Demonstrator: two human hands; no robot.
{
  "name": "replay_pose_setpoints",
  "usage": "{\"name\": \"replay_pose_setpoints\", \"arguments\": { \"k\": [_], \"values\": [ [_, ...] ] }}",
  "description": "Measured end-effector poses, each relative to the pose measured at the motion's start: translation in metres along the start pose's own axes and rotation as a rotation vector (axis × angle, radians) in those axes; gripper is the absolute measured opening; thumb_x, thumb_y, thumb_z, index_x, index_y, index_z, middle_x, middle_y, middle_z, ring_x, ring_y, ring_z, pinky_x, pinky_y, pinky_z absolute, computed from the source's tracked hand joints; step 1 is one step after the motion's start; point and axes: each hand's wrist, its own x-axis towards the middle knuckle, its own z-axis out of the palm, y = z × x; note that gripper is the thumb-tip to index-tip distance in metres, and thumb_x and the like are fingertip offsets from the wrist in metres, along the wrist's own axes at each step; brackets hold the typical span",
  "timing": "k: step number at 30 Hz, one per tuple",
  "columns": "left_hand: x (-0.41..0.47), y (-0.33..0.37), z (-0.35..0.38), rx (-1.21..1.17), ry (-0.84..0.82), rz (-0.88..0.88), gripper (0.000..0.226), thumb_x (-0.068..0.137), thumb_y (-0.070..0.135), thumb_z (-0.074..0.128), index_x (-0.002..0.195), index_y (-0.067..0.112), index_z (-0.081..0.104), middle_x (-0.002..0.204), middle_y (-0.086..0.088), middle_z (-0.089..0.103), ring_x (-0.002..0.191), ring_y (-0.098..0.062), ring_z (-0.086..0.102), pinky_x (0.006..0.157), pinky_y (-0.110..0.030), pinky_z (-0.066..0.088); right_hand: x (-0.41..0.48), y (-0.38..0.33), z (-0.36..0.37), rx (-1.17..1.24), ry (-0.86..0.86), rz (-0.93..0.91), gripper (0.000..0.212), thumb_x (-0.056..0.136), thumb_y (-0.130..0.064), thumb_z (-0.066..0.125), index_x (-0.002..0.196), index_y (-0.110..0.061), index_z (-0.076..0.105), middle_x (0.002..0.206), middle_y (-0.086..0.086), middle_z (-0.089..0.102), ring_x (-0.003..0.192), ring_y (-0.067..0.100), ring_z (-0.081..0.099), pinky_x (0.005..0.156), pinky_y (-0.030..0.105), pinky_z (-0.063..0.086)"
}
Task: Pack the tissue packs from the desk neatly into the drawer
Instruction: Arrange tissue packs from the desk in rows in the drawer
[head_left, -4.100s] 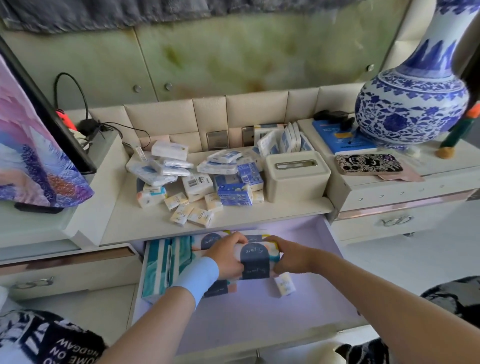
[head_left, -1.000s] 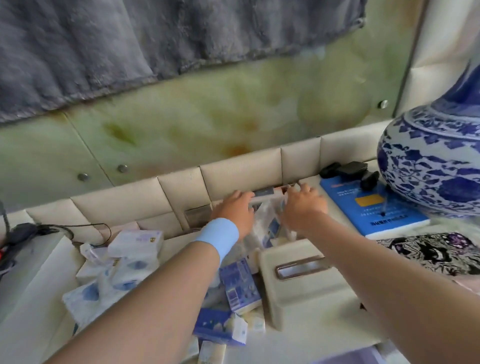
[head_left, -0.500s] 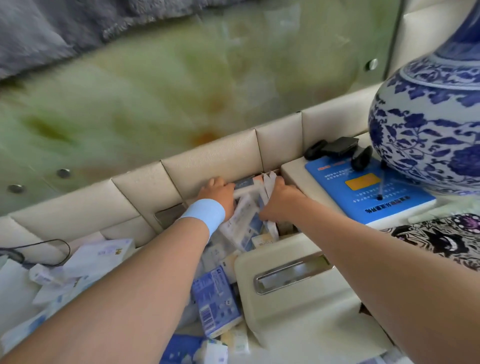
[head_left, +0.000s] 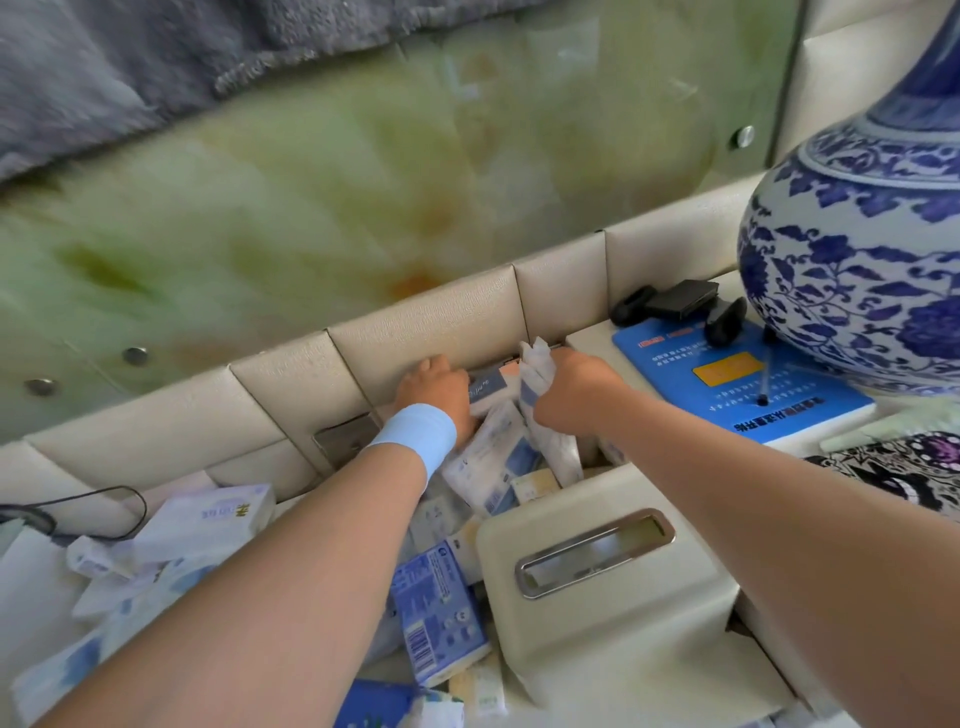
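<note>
Both hands reach to the back of the desk, behind the cream tissue box (head_left: 613, 587). My left hand (head_left: 434, 389), with a pale blue wristband, holds a navy-and-white tissue pack (head_left: 488, 388) against the padded back panel. My right hand (head_left: 569, 389) grips the top of an upright white tissue pack (head_left: 537, 364). Between and below the hands lean more white-and-blue packs (head_left: 493, 462). Several loose packs lie on the desk at the left (head_left: 208, 519) and a blue barcoded pack (head_left: 439, 618) sits under my left forearm. The drawer is out of view.
A large blue-and-white vase (head_left: 862, 249) stands on the raised right shelf, next to a blue booklet (head_left: 737, 384) and black gadgets (head_left: 680, 301). A black cable (head_left: 104, 499) runs at the far left. A metal socket plate (head_left: 343, 439) is set in the padded panel.
Since four seconds ago both hands left the drawer and reached to the desk's back. In the last half second my right hand has closed higher on the upright pack; the view moved slightly closer.
</note>
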Motion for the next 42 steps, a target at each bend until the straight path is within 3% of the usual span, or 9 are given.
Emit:
{"name": "replay_pose_setpoints", "arguments": {
  "k": [4, 9, 14, 22, 28, 31, 35, 38, 42],
  "values": [
    [-0.013, -0.013, -0.012, -0.146, 0.030, -0.078, 0.030, 0.088, 0.032, 0.059, 0.114, 0.018, 0.057, 0.117, -0.008, 0.063, 0.104, -0.032, 0.058, 0.085, -0.037, 0.049, -0.002, -0.012, -0.008, 0.056, 0.077, -0.077, 0.058, 0.090, -0.031, 0.063, 0.141, -0.014, 0.040, 0.112, 0.005, 0.054, 0.099, 0.024, 0.054, 0.081, 0.032, 0.046],
    [-0.056, -0.049, -0.042, -0.316, 0.292, -0.136, 0.043, 0.090, 0.036, 0.055, 0.127, 0.014, 0.049, 0.128, -0.008, 0.052, 0.121, -0.029, 0.044, 0.096, -0.038, 0.039, -0.023, -0.050, -0.026, 0.036, 0.194, -0.233, 0.062, 0.083, -0.022, 0.065, 0.141, -0.021, 0.042, 0.118, 0.003, 0.057, 0.100, 0.025, 0.057, 0.079, 0.035, 0.052],
    [-0.129, -0.092, -0.058, -0.509, 0.341, -0.250, 0.041, 0.089, 0.033, 0.059, 0.121, 0.011, 0.048, 0.123, -0.010, 0.050, 0.115, -0.032, 0.048, 0.093, -0.039, 0.042, -0.067, -0.095, -0.022, -0.008, 0.214, -0.383, 0.059, 0.081, -0.025, 0.065, 0.136, -0.024, 0.043, 0.110, -0.001, 0.052, 0.091, 0.021, 0.050, 0.071, 0.031, 0.040],
    [-0.268, -0.157, -0.062, -0.508, 0.134, -0.384, 0.037, 0.091, 0.039, 0.056, 0.120, 0.018, 0.046, 0.117, -0.009, 0.059, 0.102, -0.031, 0.055, 0.081, -0.035, 0.046, -0.148, -0.160, 0.034, -0.195, 0.119, -0.548, 0.075, 0.077, -0.014, 0.063, 0.144, -0.028, 0.033, 0.126, 0.001, 0.050, 0.106, 0.027, 0.059, 0.079, 0.037, 0.051],
    [-0.345, -0.206, -0.048, -0.495, -0.016, -0.421, 0.048, 0.089, 0.040, 0.058, 0.131, 0.023, 0.043, 0.125, -0.003, 0.058, 0.109, -0.028, 0.057, 0.088, -0.032, 0.047, -0.179, -0.184, 0.115, -0.413, 0.168, -0.669, 0.082, 0.075, -0.007, 0.066, 0.145, -0.026, 0.027, 0.129, 0.004, 0.041, 0.110, 0.033, 0.053, 0.070, 0.037, 0.045],
    [-0.375, -0.218, -0.027, -0.533, -0.183, -0.376, 0.046, 0.083, 0.040, 0.062, 0.125, 0.028, 0.047, 0.123, 0.002, 0.059, 0.106, -0.022, 0.058, 0.088, -0.030, 0.048, -0.179, -0.183, 0.149, -0.620, 0.237, -0.706, 0.084, 0.075, -0.005, 0.065, 0.146, -0.023, 0.025, 0.140, 0.009, 0.033, 0.121, 0.035, 0.042, 0.081, 0.043, 0.047],
    [-0.391, -0.224, -0.014, -0.521, -0.285, -0.283, 0.049, 0.082, 0.037, 0.066, 0.128, 0.032, 0.048, 0.124, 0.006, 0.052, 0.103, -0.017, 0.053, 0.086, -0.026, 0.044, -0.181, -0.170, 0.170, -0.757, 0.104, -0.720, 0.094, 0.084, -0.012, 0.064, 0.156, -0.024, 0.005, 0.157, 0.016, 0.012, 0.142, 0.037, 0.020, 0.107, 0.050, 0.034],
    [-0.386, -0.227, -0.015, -0.563, -0.274, -0.282, 0.047, 0.077, 0.039, 0.068, 0.119, 0.039, 0.048, 0.116, 0.010, 0.049, 0.099, -0.018, 0.055, 0.083, -0.030, 0.049, -0.181, -0.163, 0.174, -0.702, 0.061, -0.711, 0.100, 0.087, -0.019, 0.061, 0.157, -0.028, -0.011, 0.161, 0.014, 0.007, 0.149, 0.034, 0.008, 0.117, 0.051, 0.019],
    [-0.384, -0.230, -0.013, -0.558, -0.292, -0.275, 0.041, 0.076, 0.039, 0.066, 0.112, 0.040, 0.046, 0.110, 0.011, 0.050, 0.091, -0.018, 0.056, 0.073, -0.029, 0.049, -0.184, -0.168, 0.170, -0.556, -0.044, -0.687, 0.098, 0.084, -0.032, 0.059, 0.157, -0.027, -0.006, 0.164, 0.005, -0.001, 0.152, 0.026, -0.006, 0.122, 0.054, -0.001]
  ]
}}
